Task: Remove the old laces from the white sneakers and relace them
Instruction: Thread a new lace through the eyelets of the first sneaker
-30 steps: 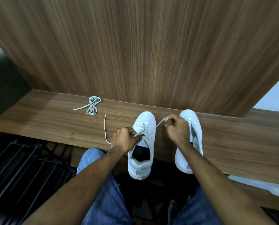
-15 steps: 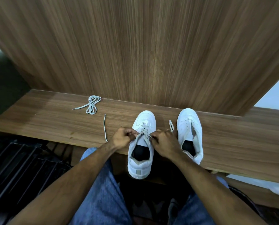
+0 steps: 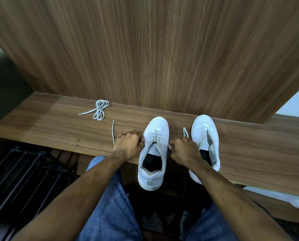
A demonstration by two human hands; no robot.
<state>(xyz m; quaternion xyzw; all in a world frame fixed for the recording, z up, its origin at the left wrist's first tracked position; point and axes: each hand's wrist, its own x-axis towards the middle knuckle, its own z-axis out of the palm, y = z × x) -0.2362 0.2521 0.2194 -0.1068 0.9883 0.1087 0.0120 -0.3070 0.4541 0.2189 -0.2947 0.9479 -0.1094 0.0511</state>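
Two white sneakers stand on a wooden shelf point(image 3: 49, 129), toes toward the wall. The left sneaker point(image 3: 153, 153) has a lace crossed through its front eyelets. My left hand point(image 3: 128, 145) grips one end of that lace at the shoe's left side; the free end point(image 3: 113, 132) trails over the shelf. My right hand point(image 3: 184, 150) pinches the other end at the shoe's right side, and its tip point(image 3: 185, 131) sticks out beyond my fist. The right sneaker point(image 3: 206, 141) has no lace in its eyelets. A coiled lace point(image 3: 100, 110) lies at the back left.
A vertical wood panel point(image 3: 154, 49) rises right behind the shelf. A dark slatted rack point(image 3: 23, 174) sits low on the left. A white object point(image 3: 284, 197) lies under the shelf at the right. My jeans-clad knees are below the shelf edge.
My right hand came down from above the toe area to the left sneaker's right side. Both hands now pull the lace ends outward, apart from each other.
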